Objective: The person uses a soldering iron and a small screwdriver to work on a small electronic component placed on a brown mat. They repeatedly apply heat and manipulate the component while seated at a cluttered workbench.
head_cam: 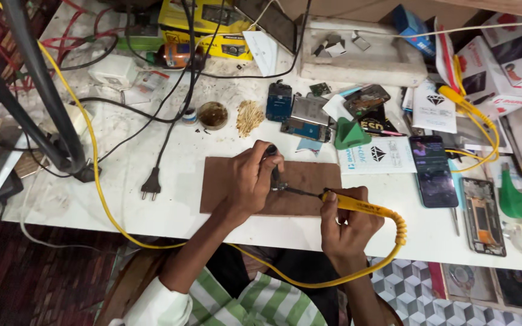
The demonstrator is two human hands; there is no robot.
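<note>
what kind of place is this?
Most likely a phone repair bench. The right hand holds a yellow soldering iron over a brown work mat, opened phone parts lie behind it, and a phone with a lit screen sits to the right on the white table.

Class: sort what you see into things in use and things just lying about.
In use: left hand gripping tweezers; right hand holding yellow soldering iron; brown board.

Lying about: black plug; smartphone; green stand; opened phones.
</note>
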